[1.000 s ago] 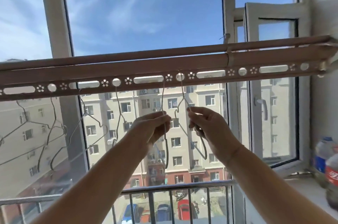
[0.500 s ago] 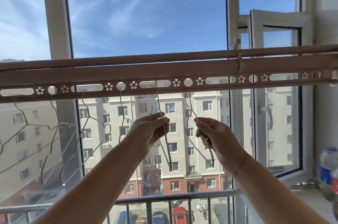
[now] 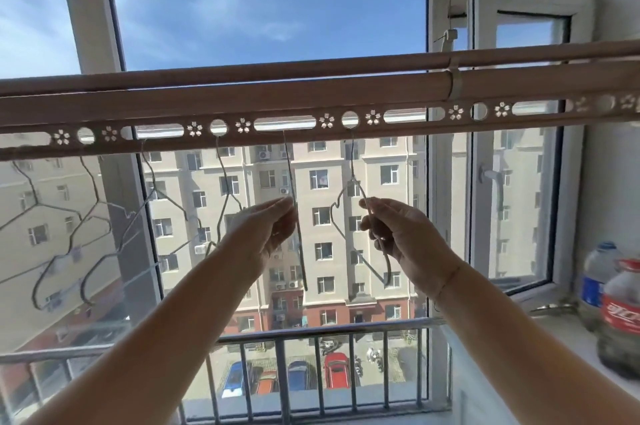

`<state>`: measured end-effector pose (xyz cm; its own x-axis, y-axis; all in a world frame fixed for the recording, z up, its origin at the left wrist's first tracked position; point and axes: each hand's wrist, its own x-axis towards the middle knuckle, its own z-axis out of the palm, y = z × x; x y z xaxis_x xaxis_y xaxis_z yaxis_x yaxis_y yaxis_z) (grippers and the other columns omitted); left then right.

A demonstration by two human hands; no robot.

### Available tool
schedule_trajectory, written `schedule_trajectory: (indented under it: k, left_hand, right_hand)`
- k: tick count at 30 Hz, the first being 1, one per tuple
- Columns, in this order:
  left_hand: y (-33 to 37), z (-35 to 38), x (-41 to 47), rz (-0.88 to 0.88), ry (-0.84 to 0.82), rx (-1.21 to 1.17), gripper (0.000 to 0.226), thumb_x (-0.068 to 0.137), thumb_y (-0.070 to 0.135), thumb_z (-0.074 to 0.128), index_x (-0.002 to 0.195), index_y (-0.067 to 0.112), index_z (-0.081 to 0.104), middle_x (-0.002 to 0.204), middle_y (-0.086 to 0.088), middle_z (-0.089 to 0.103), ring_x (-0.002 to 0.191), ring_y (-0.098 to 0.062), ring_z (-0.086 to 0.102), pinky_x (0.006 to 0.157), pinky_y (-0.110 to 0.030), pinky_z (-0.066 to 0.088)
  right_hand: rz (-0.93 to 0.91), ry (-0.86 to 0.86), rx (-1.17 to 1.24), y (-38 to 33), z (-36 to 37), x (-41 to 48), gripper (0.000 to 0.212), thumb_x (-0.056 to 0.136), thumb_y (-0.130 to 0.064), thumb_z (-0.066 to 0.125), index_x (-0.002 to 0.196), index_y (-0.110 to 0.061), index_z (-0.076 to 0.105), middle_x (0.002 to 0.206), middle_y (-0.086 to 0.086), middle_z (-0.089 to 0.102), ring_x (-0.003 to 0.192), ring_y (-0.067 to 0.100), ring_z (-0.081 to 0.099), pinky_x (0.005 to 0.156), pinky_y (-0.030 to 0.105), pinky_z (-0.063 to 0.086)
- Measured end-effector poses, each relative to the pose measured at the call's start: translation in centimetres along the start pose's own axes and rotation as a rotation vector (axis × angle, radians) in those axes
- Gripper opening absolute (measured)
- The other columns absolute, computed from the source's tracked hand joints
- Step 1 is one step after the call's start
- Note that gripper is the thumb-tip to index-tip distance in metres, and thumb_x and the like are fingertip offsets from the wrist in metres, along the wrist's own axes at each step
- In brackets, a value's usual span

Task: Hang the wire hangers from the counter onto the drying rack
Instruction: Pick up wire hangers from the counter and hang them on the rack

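Two hangers at centre frame, the left hand (image 3: 273, 230) and right hand (image 3: 398, 234) each pinching wire beneath the drying rack (image 3: 311, 138); an early release could let a half-seated hook slip.

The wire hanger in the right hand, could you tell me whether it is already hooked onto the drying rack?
Hooked: the wire hanger runs up into a round hole of the drying rack, with the right hand gripping it.

Two bare hands, left (image 3: 268, 234) and right (image 3: 403, 237). One brown perforated metal drying rack (image 3: 311, 102). Two plastic bottles, blue-labelled (image 3: 597, 282) and red-labelled (image 3: 621, 317). The thin grey wire hangers (image 3: 294, 216) overlap; at least five hang.
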<state>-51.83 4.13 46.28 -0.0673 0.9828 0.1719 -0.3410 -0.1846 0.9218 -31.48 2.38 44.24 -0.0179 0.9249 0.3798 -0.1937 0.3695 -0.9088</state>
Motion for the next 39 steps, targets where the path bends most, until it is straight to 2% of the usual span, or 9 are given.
schedule_trajectory:
  k: [4,8,14,18,22,25,29,34,39]
  left_hand:
    - [-1.4,-1.7,-1.1,0.012,0.052,0.044,0.006,0.088,0.014,0.062,0.085,0.01,0.065,0.078,-0.004,0.062,0.071,-0.013,0.058,0.06,-0.022,0.049]
    - [-3.6,-2.9,-2.9,0.005,0.153,0.099,0.005,0.089,0.018,0.061,0.087,0.015,0.065,0.083,0.0,0.063,0.078,-0.013,0.058,0.063,-0.025,0.044]
    - [-7.9,-2.9,-6.1,-0.054,0.223,0.164,0.003,0.088,0.018,0.062,0.085,0.018,0.062,0.08,0.003,0.058,0.076,-0.012,0.054,0.066,-0.024,0.043]
    - [-12.7,-2.0,-8.4,-0.135,0.077,0.329,0.008,0.088,0.021,0.061,0.096,0.021,0.06,0.099,0.001,0.062,0.096,-0.017,0.055,0.086,-0.033,0.042]
    - [-18.1,-0.2,-10.9,-0.228,-0.127,0.48,0.034,0.085,0.029,0.064,0.117,0.02,0.058,0.12,-0.003,0.06,0.111,-0.019,0.053,0.094,-0.037,0.039]
    - [-21.8,2.1,-13.0,-0.269,-0.226,0.519,0.049,0.083,0.027,0.067,0.129,0.017,0.052,0.123,-0.001,0.058,0.114,-0.018,0.052,0.094,-0.034,0.036]
    - [-25.9,6.1,-15.6,-0.344,-0.307,0.546,0.052,0.084,0.022,0.067,0.132,0.013,0.05,0.125,-0.004,0.057,0.109,-0.018,0.054,0.09,-0.031,0.035]
    - [-30.3,11.7,-19.0,-0.395,-0.406,0.53,0.052,0.085,0.017,0.067,0.133,0.009,0.048,0.127,-0.005,0.056,0.109,-0.016,0.054,0.087,-0.027,0.035]
    - [-34.7,16.8,-22.5,-0.45,-0.526,0.544,0.054,0.085,0.018,0.067,0.134,0.01,0.048,0.13,-0.005,0.053,0.107,-0.013,0.051,0.087,-0.025,0.036]
  right_hand:
    - [0.051,0.045,-0.005,1.2,-1.6,-1.1,0.029,0.093,-0.031,0.049,0.105,-0.008,0.062,0.081,-0.001,0.06,0.072,0.01,0.051,0.068,0.025,0.04]
    - [0.118,0.132,-0.029,3.5,-4.2,-2.8,0.022,0.092,-0.03,0.052,0.103,-0.013,0.061,0.086,-0.001,0.058,0.082,0.014,0.052,0.071,0.027,0.04]
    - [0.143,0.168,-0.138,6.8,-7.9,-6.3,0.039,0.087,-0.027,0.061,0.122,-0.012,0.052,0.108,0.005,0.058,0.096,0.015,0.054,0.07,0.024,0.039]
    - [0.162,0.155,-0.198,8.7,-10.7,-9.0,0.048,0.082,-0.025,0.068,0.125,-0.014,0.049,0.113,0.008,0.054,0.107,0.022,0.053,0.079,0.024,0.041]
    - [0.188,0.177,-0.346,10.6,-13.6,-12.5,0.058,0.081,-0.028,0.069,0.132,-0.014,0.044,0.126,0.01,0.049,0.117,0.023,0.048,0.091,0.03,0.043]
    - [0.223,0.198,-0.428,12.0,-16.2,-15.5,0.061,0.081,-0.029,0.069,0.135,-0.015,0.042,0.133,0.01,0.046,0.124,0.022,0.044,0.103,0.037,0.04]
    - [0.295,0.277,-0.474,13.3,-20.4,-19.9,0.057,0.083,-0.025,0.067,0.133,-0.015,0.043,0.134,0.009,0.045,0.125,0.022,0.042,0.098,0.033,0.04]
    - [0.404,0.415,-0.485,14.1,-26.3,-26.0,0.059,0.082,-0.024,0.068,0.134,-0.014,0.042,0.137,0.009,0.043,0.127,0.02,0.04,0.103,0.035,0.039]
    - [0.5,0.562,-0.485,14.6,-31.8,-32.6,0.06,0.082,-0.024,0.068,0.135,-0.013,0.041,0.136,0.01,0.042,0.126,0.02,0.041,0.101,0.033,0.038]
